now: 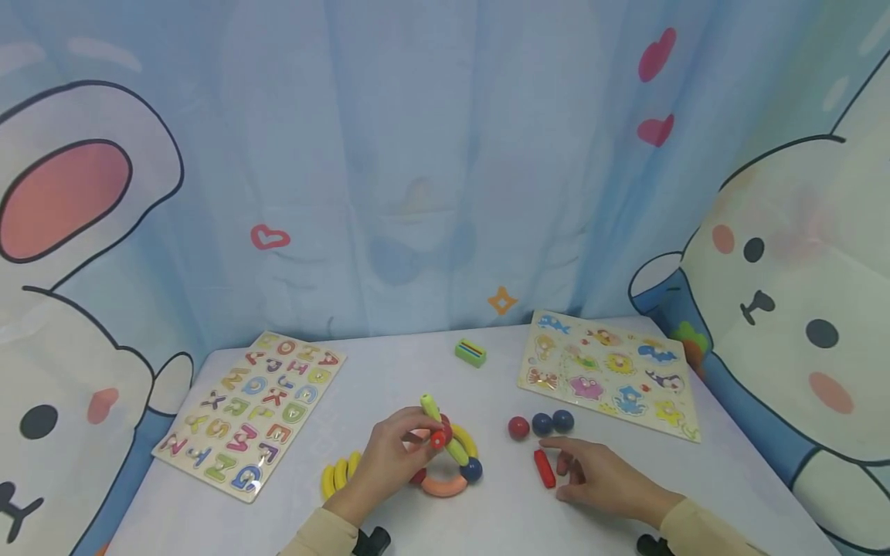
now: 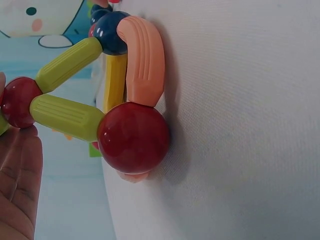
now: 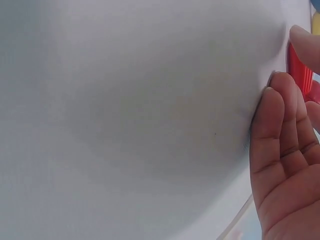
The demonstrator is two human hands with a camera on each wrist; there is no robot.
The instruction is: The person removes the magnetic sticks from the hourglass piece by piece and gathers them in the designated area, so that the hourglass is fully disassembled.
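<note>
My left hand (image 1: pixel 395 455) grips the top of a magnetic stick-and-ball toy, fingers at a red ball (image 2: pixel 21 102). Two green sticks (image 2: pixel 67 117) slope from that ball to a blue ball (image 2: pixel 112 33) and a larger red ball (image 2: pixel 134 138) at the base. A salmon curved stick (image 2: pixel 145 62) and a yellow curved stick (image 1: pixel 464 440) form part of the base ring. A red stick end faces up by the fingertips. My right hand (image 1: pixel 605 475) is beside a loose red stick (image 1: pixel 545 469) on the table, index finger and thumb spread near its ends.
Loose red (image 1: pixel 518 428) and blue balls (image 1: pixel 541 424) lie beyond my right hand. Yellow curved sticks (image 1: pixel 340 474) are left of my left hand. A letter board (image 1: pixel 250 413) is at left, an animal board (image 1: pixel 612 374) at back right, a small green block (image 1: pixel 470 353) at back.
</note>
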